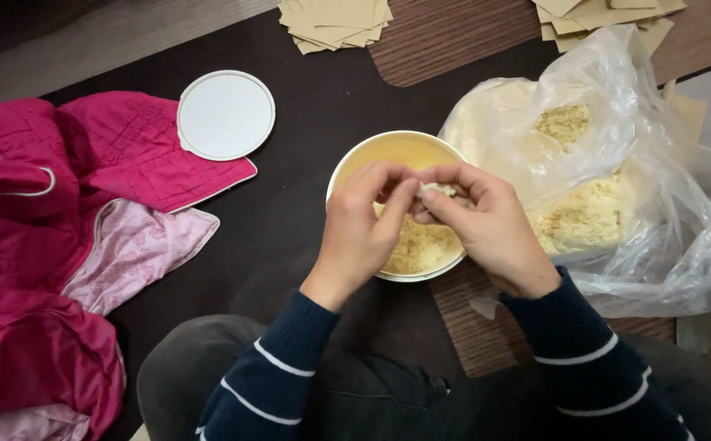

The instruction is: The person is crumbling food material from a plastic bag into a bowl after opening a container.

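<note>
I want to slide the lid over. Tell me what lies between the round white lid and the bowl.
Nothing: the head view shows only bare dark mat between the round white lid and the bowl.

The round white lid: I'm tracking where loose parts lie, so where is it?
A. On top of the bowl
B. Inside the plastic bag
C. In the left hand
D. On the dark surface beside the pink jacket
D: the round white lid lies flat on the dark surface, touching the pink jacket, apart from the bowl.
</note>
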